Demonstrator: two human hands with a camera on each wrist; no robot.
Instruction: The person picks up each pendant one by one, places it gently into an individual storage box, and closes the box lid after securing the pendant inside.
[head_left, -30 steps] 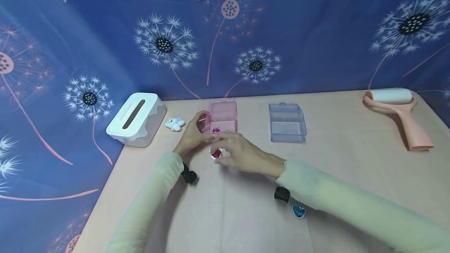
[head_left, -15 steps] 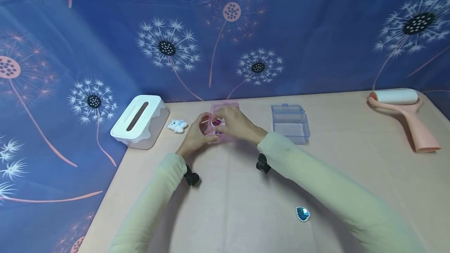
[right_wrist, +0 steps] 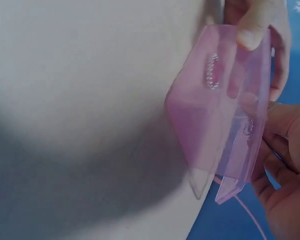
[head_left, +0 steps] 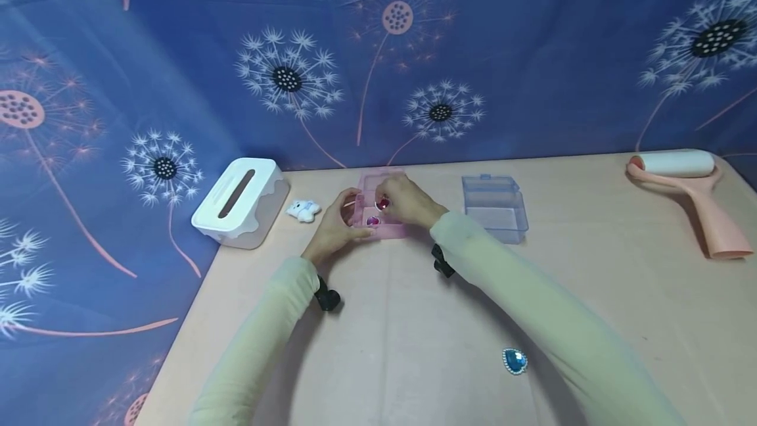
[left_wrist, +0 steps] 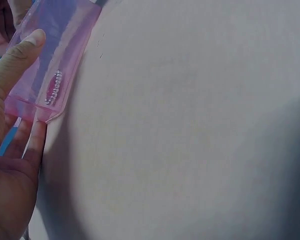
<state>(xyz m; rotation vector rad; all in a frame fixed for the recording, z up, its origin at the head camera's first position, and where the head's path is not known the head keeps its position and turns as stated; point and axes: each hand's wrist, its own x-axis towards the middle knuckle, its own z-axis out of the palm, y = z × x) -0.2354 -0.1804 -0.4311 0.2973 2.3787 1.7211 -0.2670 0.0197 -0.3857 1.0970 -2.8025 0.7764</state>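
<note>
A see-through pink plastic box (head_left: 395, 232) with its lid raised stands at the back of the table. My left hand (head_left: 334, 230) grips its left end; in the left wrist view the thumb (left_wrist: 35, 37) lies over the front rim with fingers around the end wall. My right hand (head_left: 409, 201) reaches over the box and pinches a red gem (head_left: 383, 204) with a silver beaded edge, held within the box. Another gem, pinkish-purple (head_left: 372, 221), lies inside at the front left; its beaded rim (right_wrist: 212, 71) shows through the wall in the right wrist view.
A see-through blue box (head_left: 494, 209) stands open to the right. A blue heart-shaped gem (head_left: 514, 361) lies near the front, by the right sleeve. Leftward are a small white-and-blue figure (head_left: 303, 210) and a white tissue box (head_left: 239, 199). A pink lint roller (head_left: 692, 199) lies far right.
My right hand has carried the red gem from in front of the pink box up and over into it, then slightly right. My left hand has stayed on the box's end.
</note>
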